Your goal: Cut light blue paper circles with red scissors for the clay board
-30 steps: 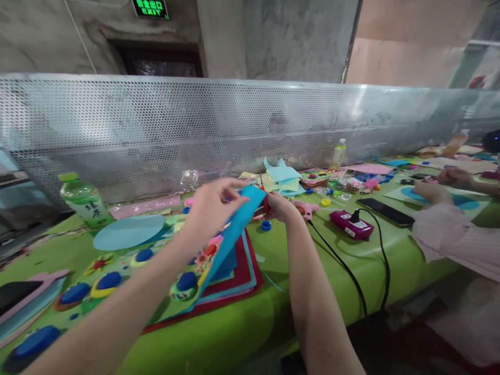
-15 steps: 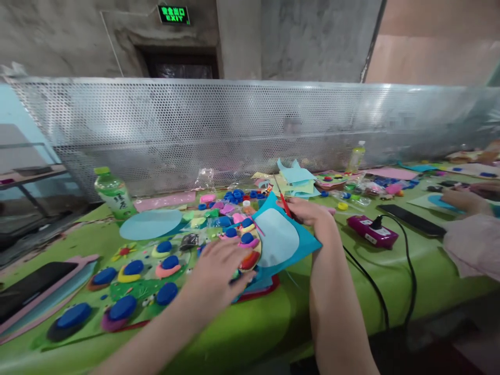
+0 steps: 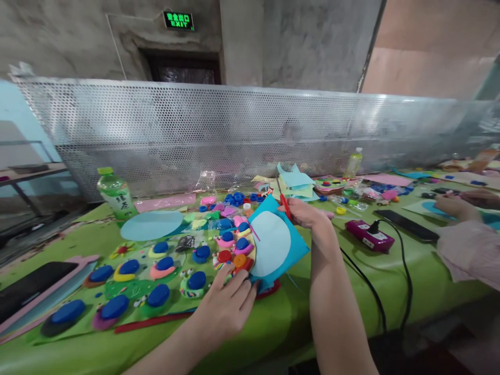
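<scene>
My left hand point(image 3: 230, 299) is closed on the lower edge of a round board point(image 3: 254, 252) with clay snails and an orange cap point(image 3: 241, 261). Its thumb is beside the bottom corner of a blue sheet point(image 3: 299, 245), and the fingertips are partly hidden. A pale blue disc point(image 3: 271, 244) lies on that sheet. Red-handled scissors point(image 3: 285, 204) are in my right hand point(image 3: 307, 212), at the sheet's upper right, blades pointing up and away. Left of my hands, clay snails with blue caps point(image 3: 158, 295) cover a green board point(image 3: 128, 289).
Behind stand a green-labelled bottle point(image 3: 117, 197), loose caps point(image 3: 236, 198) and paper scraps point(image 3: 297, 179). A purple power strip point(image 3: 369, 236) with a black cable and a dark phone point(image 3: 406, 225) lie right. Another person's hand point(image 3: 457, 205) is at the far right.
My left hand has come down and closed at the round board's lower edge, uncovering more snails. The blue sheet has tilted and shifted slightly left. The scissors remain in my right hand.
</scene>
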### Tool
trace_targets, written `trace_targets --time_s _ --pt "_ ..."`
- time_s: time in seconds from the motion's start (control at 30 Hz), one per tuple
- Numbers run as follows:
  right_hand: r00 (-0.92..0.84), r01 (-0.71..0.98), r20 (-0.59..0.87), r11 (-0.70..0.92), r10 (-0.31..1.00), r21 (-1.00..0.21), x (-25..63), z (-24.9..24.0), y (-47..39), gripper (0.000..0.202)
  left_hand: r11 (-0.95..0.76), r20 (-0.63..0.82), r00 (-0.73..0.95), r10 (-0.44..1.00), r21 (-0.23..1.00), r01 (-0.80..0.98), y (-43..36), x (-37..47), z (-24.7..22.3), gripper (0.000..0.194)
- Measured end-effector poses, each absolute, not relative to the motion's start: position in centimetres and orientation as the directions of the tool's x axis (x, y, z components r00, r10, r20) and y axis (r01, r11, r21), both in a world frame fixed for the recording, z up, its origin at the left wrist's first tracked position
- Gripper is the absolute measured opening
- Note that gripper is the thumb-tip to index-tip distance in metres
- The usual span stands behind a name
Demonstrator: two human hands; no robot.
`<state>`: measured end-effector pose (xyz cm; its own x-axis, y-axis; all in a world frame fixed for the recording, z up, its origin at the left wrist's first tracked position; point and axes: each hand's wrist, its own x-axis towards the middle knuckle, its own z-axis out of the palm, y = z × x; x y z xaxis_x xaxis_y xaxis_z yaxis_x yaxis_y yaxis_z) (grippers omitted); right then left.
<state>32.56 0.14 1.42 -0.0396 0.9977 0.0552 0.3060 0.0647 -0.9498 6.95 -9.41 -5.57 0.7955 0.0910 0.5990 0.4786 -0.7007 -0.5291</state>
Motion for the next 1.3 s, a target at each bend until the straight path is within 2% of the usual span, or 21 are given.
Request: trace_targets --time_s 0.07,0.13,0.3,0.5,0.63,0.8,0.9,1.03,1.17,1.3 --pt "-0.034 0.331 0.021 0.031 0.999 -0.943 32.6 1.4 0.2 0.005 -0.693 0.557 0.819 0.137 -0.537 0.481 -9.9 6.8 -6.0 0.021" --pt "-0.018 0.368 0.006 0.012 1.0 -0.93 32.8 1.3 0.4 0.011 -0.703 0.544 0.82 0.178 -0.512 0.492 -10.5 7.2 -6.4 0.022" --pt "0.146 0.473 0.123 0.04 0.982 -0.88 33.7 0.9 0.7 0.013 -0.742 0.488 0.822 0.294 -0.426 0.518 -11.8 8.7 -7.0 0.051" --pt "0.356 0.607 0.351 0.071 0.866 -0.791 34.7 -1.8 -3.1 0.014 -0.766 0.441 0.871 0.216 -0.477 0.431 -11.8 11.1 -7.5 0.053" --pt "0.355 0.663 0.382 0.059 0.853 -0.747 34.7 -4.2 -5.6 0.016 -0.758 0.471 0.868 0.158 -0.505 0.412 -12.4 14.4 -8.2 0.046" --pt "0.295 0.711 0.384 0.067 0.875 -0.699 34.2 -5.2 -5.9 0.014 -0.725 0.579 0.801 0.155 -0.484 0.49 -12.9 17.3 -9.5 0.034" --pt "0.267 0.706 0.374 0.084 0.888 -0.703 34.2 -5.4 -5.8 0.016 -0.765 0.617 0.773 0.145 -0.426 0.484 -12.2 17.2 -9.8 0.035" --pt "0.281 0.637 0.33 0.082 0.901 -0.767 34.8 -5.8 -6.0 0.017 -0.843 0.595 0.787 0.162 -0.331 0.424 -11.2 16.4 -9.5 0.039" --pt "0.284 0.525 0.272 0.089 0.919 -0.847 34.9 -6.0 -6.2 0.017 -0.872 0.592 0.791 0.156 -0.293 0.392 -11.2 16.2 -9.5 0.043" --pt "0.285 0.436 0.229 0.087 0.931 -0.896 34.4 -5.7 -6.8 0.029 -0.893 0.512 0.844 0.159 -0.289 0.344 -11.3 16.2 -9.7 0.046"
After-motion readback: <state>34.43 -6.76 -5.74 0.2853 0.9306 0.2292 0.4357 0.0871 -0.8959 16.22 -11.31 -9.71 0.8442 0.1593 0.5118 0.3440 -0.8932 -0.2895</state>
